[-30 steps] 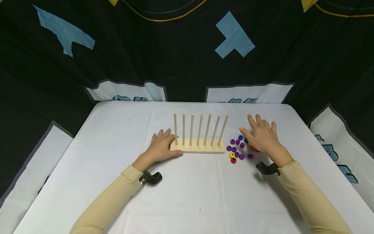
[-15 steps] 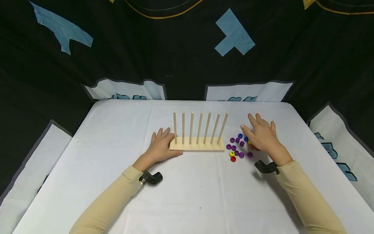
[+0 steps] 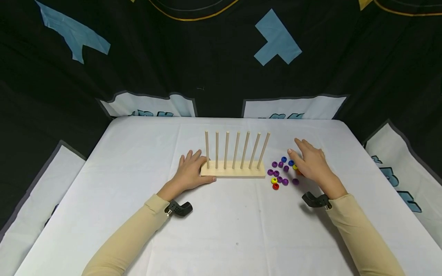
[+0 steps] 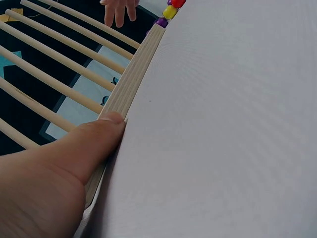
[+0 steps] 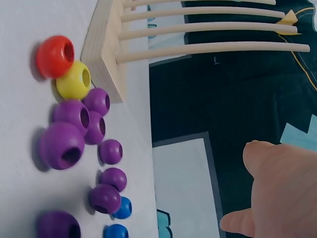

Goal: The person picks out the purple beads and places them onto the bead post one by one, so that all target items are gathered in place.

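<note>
Wooden rack [image 3: 238, 173] stands on the white tablecloth [image 3: 221, 234], roughly mid-table; seven pegs [image 3: 226, 149] rise upright in a row from its base. Left hand [image 3: 188, 172] is at the rack's left end, partly open: thumb laid along the front edge of the base, index finger by the first peg, the base gripped between the two; remaining fingers spread and reaching past the end of the rack. Left-wrist view agrees, thumb tip pressed to the edge. Right hand [image 3: 312, 163] is raised over the far side of the loose beads, open, fingers extended and thumb held apart; nothing seen in its grasp, though the palm side is hidden. Beads lie scattered just beyond the rack's right end: mostly purple beads [image 3: 285, 182], with blue beads [image 3: 284, 159] at the back, and at the front a yellow bead [image 3: 274, 180] just beside a red bead [image 3: 275, 186]. Orange beads [image 3: 299, 173] sit partly covered by the right hand; count uncertain. Both arms wear tan sleeves [image 3: 129, 237]. Black curtain [image 3: 221, 57] hangs behind the table.
</note>
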A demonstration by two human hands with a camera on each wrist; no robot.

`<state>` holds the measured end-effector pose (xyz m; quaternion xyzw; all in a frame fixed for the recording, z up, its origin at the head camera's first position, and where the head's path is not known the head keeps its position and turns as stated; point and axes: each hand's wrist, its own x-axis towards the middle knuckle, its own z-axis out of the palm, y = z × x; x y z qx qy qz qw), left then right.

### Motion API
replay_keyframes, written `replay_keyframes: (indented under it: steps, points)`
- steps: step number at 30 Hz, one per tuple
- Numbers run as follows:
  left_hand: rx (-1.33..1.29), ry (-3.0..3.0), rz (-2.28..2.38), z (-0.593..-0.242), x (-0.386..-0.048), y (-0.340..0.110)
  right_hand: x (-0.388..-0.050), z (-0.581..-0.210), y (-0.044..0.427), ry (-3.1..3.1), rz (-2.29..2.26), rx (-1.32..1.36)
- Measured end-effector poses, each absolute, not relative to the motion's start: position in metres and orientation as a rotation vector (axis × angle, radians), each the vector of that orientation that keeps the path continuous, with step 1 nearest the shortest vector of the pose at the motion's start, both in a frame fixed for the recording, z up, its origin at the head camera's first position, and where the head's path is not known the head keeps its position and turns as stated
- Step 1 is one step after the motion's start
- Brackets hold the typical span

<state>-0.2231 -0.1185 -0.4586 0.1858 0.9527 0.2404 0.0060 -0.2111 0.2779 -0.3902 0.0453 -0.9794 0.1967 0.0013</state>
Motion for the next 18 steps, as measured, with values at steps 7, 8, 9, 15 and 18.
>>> replay_keyframes:
  steps: [7,8,9,15,18]
  points:
    - [0.581,2.981,0.736,-0.460,-0.224,-0.118,-0.209,-0.399,0.275,-3.050,0.732,0.180]
    - [0.580,2.980,0.737,-0.460,-0.224,-0.118,-0.208,-0.399,0.274,-3.047,0.740,0.188]
    - [0.580,2.979,0.737,-0.460,-0.224,-0.118,-0.208,-0.400,0.274,-3.044,0.745,0.195]
    - [0.571,2.982,0.738,-0.459,-0.223,-0.118,-0.206,-0.405,0.268,-3.022,0.759,0.251]
    - [0.567,2.983,0.741,-0.459,-0.222,-0.118,-0.207,-0.408,0.265,-2.991,0.771,0.271]
